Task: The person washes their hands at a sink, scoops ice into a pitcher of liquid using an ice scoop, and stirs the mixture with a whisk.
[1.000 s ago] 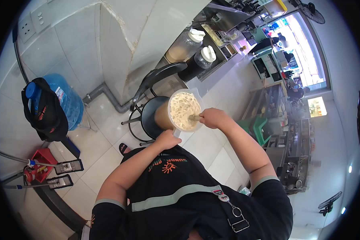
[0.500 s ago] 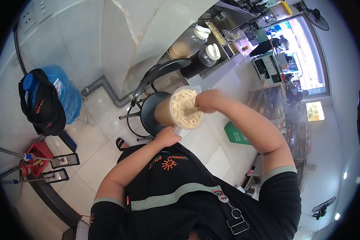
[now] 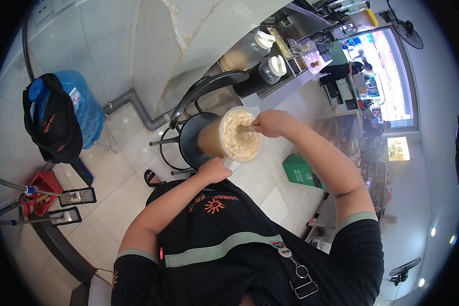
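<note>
A clear plastic pitcher (image 3: 212, 141) holds a tan liquid with a thick, creamy foam (image 3: 238, 145) on top. It is over the seat of a round black chair (image 3: 190, 133); whether it rests on the seat I cannot tell. My left hand (image 3: 214, 171) is closed around the pitcher's handle. Above the rim, my right hand (image 3: 271, 124) grips a whisk (image 3: 247, 128). Its wires reach into the foam, and their lower ends are hidden there.
Two large lidded jugs, one pale (image 3: 243, 51) and one dark (image 3: 260, 76), stand at the counter. A blue water bottle (image 3: 89, 115) is by the wall, near a red dustpan (image 3: 45, 191). A green bin (image 3: 300, 171) stands on the floor. A co-worker (image 3: 339, 71) is farther off.
My right hand has shifted slightly, and the whisk's wires, blurred before, now show clearly. The foam's surface has changed shape. My left hand keeps its hold on the pitcher's handle.
</note>
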Available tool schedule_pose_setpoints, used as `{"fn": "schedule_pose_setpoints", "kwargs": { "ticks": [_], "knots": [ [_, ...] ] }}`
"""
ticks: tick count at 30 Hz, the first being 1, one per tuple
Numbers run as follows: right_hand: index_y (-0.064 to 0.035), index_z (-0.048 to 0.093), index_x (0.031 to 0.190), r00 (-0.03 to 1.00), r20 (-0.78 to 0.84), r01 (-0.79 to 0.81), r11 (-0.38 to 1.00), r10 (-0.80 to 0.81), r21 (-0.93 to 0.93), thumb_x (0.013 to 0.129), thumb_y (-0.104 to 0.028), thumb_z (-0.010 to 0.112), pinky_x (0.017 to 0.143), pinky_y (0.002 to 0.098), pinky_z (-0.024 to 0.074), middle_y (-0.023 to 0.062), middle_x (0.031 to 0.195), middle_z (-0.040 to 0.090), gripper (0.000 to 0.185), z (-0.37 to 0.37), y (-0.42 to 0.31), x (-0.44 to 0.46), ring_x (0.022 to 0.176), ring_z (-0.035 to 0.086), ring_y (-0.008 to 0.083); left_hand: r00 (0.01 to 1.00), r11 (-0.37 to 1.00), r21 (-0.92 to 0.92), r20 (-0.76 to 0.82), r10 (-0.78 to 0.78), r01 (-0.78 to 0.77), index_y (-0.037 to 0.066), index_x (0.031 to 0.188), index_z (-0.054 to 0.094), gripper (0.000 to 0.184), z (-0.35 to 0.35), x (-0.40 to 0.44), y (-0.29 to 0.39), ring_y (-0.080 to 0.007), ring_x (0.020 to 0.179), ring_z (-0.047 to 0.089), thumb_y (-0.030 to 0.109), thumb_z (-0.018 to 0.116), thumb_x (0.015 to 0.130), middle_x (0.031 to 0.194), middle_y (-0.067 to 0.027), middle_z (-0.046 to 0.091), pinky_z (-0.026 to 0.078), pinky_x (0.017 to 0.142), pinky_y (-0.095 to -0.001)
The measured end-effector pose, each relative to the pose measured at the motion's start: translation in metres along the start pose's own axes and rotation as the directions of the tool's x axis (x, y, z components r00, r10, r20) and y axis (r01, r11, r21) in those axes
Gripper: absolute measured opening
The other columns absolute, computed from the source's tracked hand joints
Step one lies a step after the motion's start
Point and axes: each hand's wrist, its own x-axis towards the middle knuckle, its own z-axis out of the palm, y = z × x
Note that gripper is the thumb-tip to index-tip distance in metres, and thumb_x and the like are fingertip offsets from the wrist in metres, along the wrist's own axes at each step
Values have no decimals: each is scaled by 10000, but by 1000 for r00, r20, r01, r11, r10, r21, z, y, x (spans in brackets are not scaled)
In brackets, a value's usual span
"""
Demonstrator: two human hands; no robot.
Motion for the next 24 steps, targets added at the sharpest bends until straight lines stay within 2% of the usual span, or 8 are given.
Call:
{"fn": "schedule_pose_setpoints", "kwargs": {
  "ticks": [3, 5, 7, 10, 13, 15, 19, 24],
  "knots": [
    [-218, 698, 1184, 998, 26, -47, 993, 50, -108, 918, -314, 596, 845, 420, 518, 70, 1012, 716, 301, 3, 0, 6, 1013, 662, 287, 999, 999, -4, -19, 32, -32, -20, 954, 717, 430, 0, -1, -1, -382, 930, 683, 294, 652, 667, 964, -241, 701, 533, 810, -439],
    [-212, 693, 1191, 993, -72, 104, 989, -97, 101, 918, -312, 594, 839, 421, 519, 75, 999, 716, 306, -2, 8, -1, 1000, 665, 288, 1000, 1000, -1, -6, 23, -23, -21, 956, 715, 433, 2, 0, -3, -381, 934, 682, 295, 652, 666, 966, -240, 701, 532, 812, -438],
    [-206, 701, 1177, 999, -30, -15, 992, 19, 123, 915, -309, 597, 838, 417, 522, 79, 1002, 718, 300, -3, 2, -2, 986, 668, 292, 1000, 1000, -8, -7, 13, -14, -23, 958, 714, 436, 0, -1, 1, -380, 939, 681, 295, 652, 666, 969, -240, 701, 530, 815, -438],
    [-212, 706, 1176, 998, 69, 3, 994, 4, -108, 912, -315, 602, 841, 415, 522, 73, 1007, 719, 303, 1, 0, 3, 986, 669, 288, 1000, 1000, -21, -10, 21, -21, -1, 967, 711, 430, -3, -2, 1, -386, 945, 669, 312, 667, 676, 966, -248, 693, 523, 837, -434],
    [-208, 713, 1161, 997, -72, 38, 989, -28, 141, 908, -315, 603, 843, 421, 521, 65, 1020, 718, 296, 4, 3, -2, 993, 667, 287, 1000, 1000, -9, -8, -6, 6, -3, 961, 711, 425, 4, 2, -2, -391, 941, 669, 306, 660, 673, 958, -250, 693, 523, 837, -435],
    [-210, 706, 1172, 995, 54, -80, 994, 84, -76, 910, -320, 599, 842, 422, 522, 63, 1021, 718, 304, 8, -4, 5, 991, 667, 286, 1000, 1000, -15, -23, 19, -20, -2, 954, 711, 420, 4, 4, -5, -392, 938, 670, 305, 659, 673, 959, -252, 692, 524, 835, -433],
    [-200, 716, 1146, 997, -82, 22, 991, -11, 132, 904, -304, 583, 870, 421, 524, 64, 1108, 711, 295, 2, 6, 1, 1047, 658, 289, 1000, 1000, 0, -28, 12, -12, 4, 948, 713, 410, 7, 3, -4, -393, 939, 667, 302, 656, 672, 959, -250, 692, 523, 836, -433],
    [-215, 701, 1193, 994, -57, 91, 995, -88, 45, 919, -372, 591, 856, 421, 522, 70, 1051, 718, 335, 1, 3, -5, 1012, 665, 288, 999, 1000, -18, -37, 24, -25, -13, 925, 709, 415, 7, 4, -7, -396, 935, 665, 307, 665, 664, 947, -255, 688, 525, 830, -435]
  ]
}}
